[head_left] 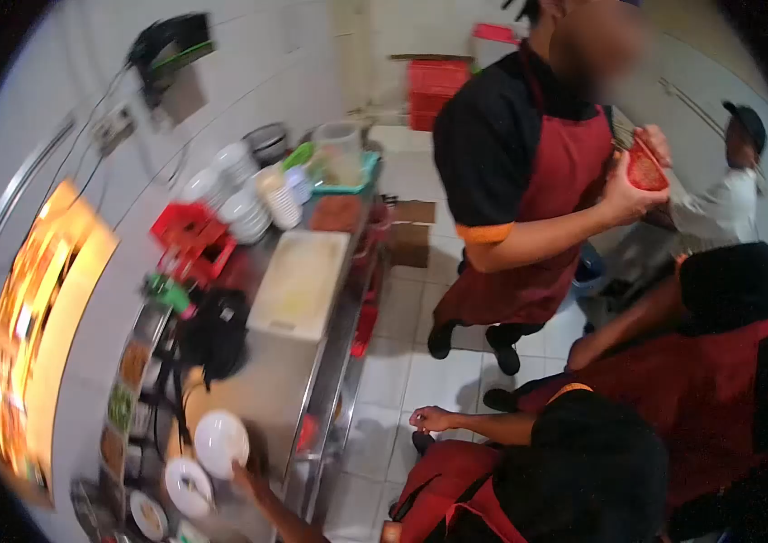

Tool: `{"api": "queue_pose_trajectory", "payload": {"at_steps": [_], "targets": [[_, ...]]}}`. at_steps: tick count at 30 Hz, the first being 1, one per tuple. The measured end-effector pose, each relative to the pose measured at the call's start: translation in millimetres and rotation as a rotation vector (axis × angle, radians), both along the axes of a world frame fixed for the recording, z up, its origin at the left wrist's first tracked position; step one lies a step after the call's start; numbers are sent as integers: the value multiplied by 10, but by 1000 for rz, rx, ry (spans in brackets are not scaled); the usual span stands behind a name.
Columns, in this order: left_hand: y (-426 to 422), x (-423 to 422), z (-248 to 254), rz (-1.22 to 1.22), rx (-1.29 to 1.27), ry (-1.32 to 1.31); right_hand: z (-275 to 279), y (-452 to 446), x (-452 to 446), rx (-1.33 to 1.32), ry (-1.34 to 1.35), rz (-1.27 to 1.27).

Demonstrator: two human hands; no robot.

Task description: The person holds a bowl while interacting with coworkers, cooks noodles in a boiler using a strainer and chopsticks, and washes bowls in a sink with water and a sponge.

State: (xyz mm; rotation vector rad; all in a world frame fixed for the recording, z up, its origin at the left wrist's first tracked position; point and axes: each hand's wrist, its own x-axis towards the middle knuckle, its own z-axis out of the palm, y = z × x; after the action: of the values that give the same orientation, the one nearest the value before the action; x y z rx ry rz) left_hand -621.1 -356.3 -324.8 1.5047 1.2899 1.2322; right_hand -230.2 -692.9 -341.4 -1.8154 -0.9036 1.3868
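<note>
From where I stand: white plate (221,442) over steel counter (266,412), second plate (185,480) just beside. Dark bundle (212,335), then cutting board (301,282), between plates and stacked bowls (245,217). Beyond, aproned co-worker (574,163). Left hand (242,477) at white plate's rim, pinching or merely touching, can't tell. Right hand (432,418) loosely curled, contents unclear.

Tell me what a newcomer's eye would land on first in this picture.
Probably the glowing orange panel at far left, the brightest patch in view. Next, likely the standing person right of centre at the top, in a red apron, with both hands at a red object too blurred to identify. At lower left, a hand reaches the edge of a white plate.
</note>
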Motion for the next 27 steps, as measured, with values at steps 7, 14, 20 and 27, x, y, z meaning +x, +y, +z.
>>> {"api": "queue_pose_trajectory", "payload": {"at_steps": [7, 14, 20, 27], "targets": [[-186, 150, 552, 31, -220, -310, 457, -128, 448, -21, 265, -449], [-564, 1262, 1881, -186, -527, -121, 1372, 1031, 144, 225, 301, -258], [-415, 1663, 1694, -494, -722, 25, 2143, 1862, -91, 182, 393, -124], [-384, 1727, 1726, -228, -786, -296, 2315, 2314, -19, 33, 461, 4]]}}
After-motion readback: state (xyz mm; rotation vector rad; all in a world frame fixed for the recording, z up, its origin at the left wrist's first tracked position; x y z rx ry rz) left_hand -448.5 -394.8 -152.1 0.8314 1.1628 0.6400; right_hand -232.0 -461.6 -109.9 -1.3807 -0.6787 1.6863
